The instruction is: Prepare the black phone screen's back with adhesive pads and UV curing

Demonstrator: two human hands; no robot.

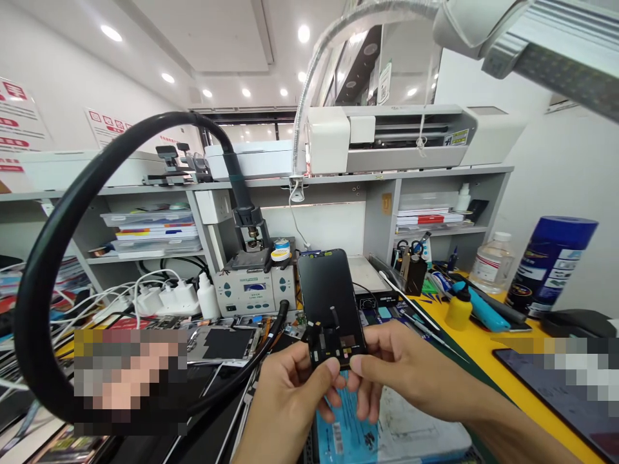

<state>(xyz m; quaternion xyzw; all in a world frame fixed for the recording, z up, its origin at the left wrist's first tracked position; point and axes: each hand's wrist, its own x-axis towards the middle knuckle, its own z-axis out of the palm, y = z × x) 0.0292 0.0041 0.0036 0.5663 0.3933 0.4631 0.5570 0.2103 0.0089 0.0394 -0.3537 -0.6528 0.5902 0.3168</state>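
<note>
Both hands hold up a black phone screen assembly (326,283), tilted, with flex cables and small contacts showing at its lower end. My left hand (293,399) grips the lower left corner, its thumb pressed on the bottom edge and fingers behind. On the other side, my right hand (401,364) pinches the lower right corner between thumb and curled fingers. Beneath the hands lies a blue packet (345,422) with a barcode, beside a whitish flat pad (416,425).
A hot-air station (254,290) with a thick black hose (36,277) stands behind to the left. White chargers (178,298) and cables crowd the left. Right hold a yellow bottle (458,309), a clear bottle (492,264) and a blue spray can (551,264). A lamp (556,58) hangs overhead.
</note>
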